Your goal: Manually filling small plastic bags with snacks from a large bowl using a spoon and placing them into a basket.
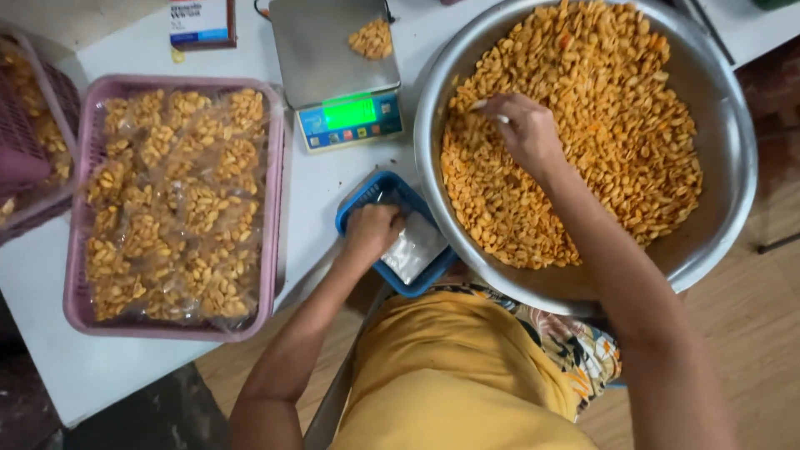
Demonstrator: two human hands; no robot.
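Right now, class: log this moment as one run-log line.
left hand: in blue basket, on clear bags | right hand: in snacks, steel bowl | scale: few snacks

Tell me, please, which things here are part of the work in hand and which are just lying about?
In use: right hand in steel bowl of snacks; left hand in blue basket of empty bags; scale.
Lying about: pink tray of filled bags; small box.

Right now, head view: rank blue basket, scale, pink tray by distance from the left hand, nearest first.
1. blue basket: left hand is inside it.
2. scale: just above the hand on the table.
3. pink tray: at image left, holding bagged snacks.
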